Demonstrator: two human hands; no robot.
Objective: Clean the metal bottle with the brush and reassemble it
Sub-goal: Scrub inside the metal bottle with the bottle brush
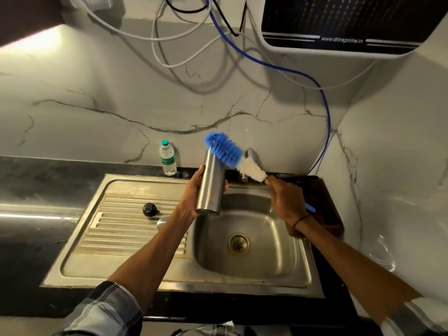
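We grip the metal bottle in our left hand over the sink, its long axis running up toward 12 o'clock. Our right hand clasps the brush handle; the bristle head lies toward 10 o'clock, across the bottle's mouth, not yet inside.

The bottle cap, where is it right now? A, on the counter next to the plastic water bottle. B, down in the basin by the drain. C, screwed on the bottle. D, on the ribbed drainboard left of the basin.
D: the black cap lies on the drainboard, apart from the metal bottle that the left hand holds over the basin.
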